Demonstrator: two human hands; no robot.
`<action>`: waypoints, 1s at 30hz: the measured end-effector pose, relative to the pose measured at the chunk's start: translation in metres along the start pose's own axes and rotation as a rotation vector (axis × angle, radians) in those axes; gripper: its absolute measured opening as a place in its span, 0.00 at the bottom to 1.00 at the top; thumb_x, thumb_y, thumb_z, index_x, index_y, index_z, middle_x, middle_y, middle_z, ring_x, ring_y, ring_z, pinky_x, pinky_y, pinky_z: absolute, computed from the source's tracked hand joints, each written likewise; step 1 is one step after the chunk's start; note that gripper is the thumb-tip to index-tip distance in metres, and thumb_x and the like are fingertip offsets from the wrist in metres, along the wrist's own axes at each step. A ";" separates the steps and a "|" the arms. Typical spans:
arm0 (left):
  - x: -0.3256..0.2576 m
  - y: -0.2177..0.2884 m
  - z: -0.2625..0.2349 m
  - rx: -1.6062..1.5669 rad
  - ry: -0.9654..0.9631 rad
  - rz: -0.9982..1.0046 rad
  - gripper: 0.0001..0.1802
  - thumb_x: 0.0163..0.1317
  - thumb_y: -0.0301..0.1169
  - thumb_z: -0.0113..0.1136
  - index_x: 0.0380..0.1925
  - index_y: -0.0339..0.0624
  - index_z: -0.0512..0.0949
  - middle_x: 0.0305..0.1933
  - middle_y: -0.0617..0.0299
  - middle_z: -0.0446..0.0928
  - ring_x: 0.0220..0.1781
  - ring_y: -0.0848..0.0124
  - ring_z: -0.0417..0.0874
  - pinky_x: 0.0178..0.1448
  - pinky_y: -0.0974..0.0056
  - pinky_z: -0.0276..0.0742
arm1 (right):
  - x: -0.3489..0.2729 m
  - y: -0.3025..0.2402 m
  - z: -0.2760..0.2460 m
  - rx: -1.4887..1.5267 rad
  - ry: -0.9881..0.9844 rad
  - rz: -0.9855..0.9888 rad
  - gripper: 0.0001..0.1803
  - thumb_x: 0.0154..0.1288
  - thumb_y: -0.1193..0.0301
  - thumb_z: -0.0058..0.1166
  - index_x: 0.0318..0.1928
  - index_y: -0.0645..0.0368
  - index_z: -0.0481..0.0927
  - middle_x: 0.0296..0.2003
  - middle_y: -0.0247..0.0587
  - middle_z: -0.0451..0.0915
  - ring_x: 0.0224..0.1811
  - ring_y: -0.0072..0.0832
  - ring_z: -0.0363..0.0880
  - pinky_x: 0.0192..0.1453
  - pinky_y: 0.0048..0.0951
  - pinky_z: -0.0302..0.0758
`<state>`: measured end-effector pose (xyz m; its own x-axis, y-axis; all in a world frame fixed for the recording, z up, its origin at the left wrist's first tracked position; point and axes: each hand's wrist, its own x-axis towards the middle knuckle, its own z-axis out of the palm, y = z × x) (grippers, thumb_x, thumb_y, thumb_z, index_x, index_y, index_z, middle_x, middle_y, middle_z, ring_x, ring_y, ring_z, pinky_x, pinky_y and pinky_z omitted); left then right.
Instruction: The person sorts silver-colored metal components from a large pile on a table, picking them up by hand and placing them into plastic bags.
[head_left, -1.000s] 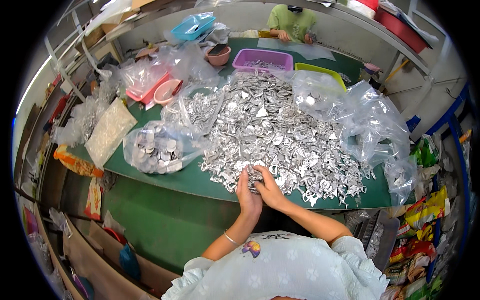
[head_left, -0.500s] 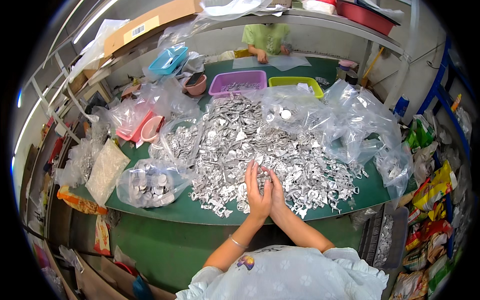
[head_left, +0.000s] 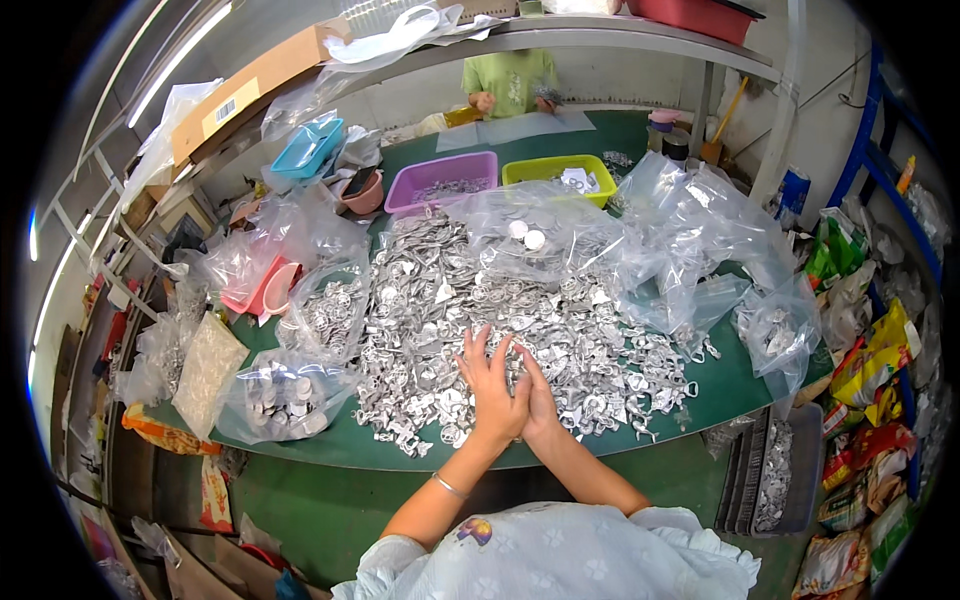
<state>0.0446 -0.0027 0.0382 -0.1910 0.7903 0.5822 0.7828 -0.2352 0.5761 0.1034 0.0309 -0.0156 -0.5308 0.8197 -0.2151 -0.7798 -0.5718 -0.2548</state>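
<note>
A broad heap of small silver metal pieces (head_left: 420, 320), many with loops or rings, lies on the green table (head_left: 690, 415). At its near edge my left hand (head_left: 490, 392) is open, back upward, its fingers spread over the pieces. My right hand (head_left: 540, 402) sits close against it on the right, fingers stretched forward and slightly bent. The wrists nearly meet. Part of the right palm is hidden by the left hand, and I see no piece clearly gripped. A clear bag of round silver discs (head_left: 285, 400) rests left of the heap.
Behind the heap stand a purple tray (head_left: 440, 180) and a yellow-green tray (head_left: 560, 175). Clear plastic bags (head_left: 690, 230) cover its right side. Across the table a person in a green shirt (head_left: 510, 82) works. Dark crates (head_left: 760, 470) stand below at right.
My hands were cupped together; now the left fingers are spread and its back faces up more. The whole view has shifted slightly. The person opposite has lifted a hand off the clear sheet.
</note>
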 end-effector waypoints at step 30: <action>0.004 0.019 0.028 -0.062 -0.143 0.113 0.25 0.43 0.33 0.68 0.46 0.48 0.75 0.59 0.53 0.62 0.66 0.48 0.54 0.64 0.40 0.48 | -0.009 -0.073 0.016 0.169 0.164 0.011 0.19 0.63 0.55 0.40 0.48 0.51 0.72 0.36 0.41 0.75 0.40 0.36 0.74 0.46 0.36 0.74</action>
<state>0.0752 0.0121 0.0351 -0.0144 0.8279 0.5607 0.7559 -0.3581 0.5481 0.1594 0.0655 0.0203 -0.4891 0.7895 -0.3707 -0.8261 -0.5557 -0.0934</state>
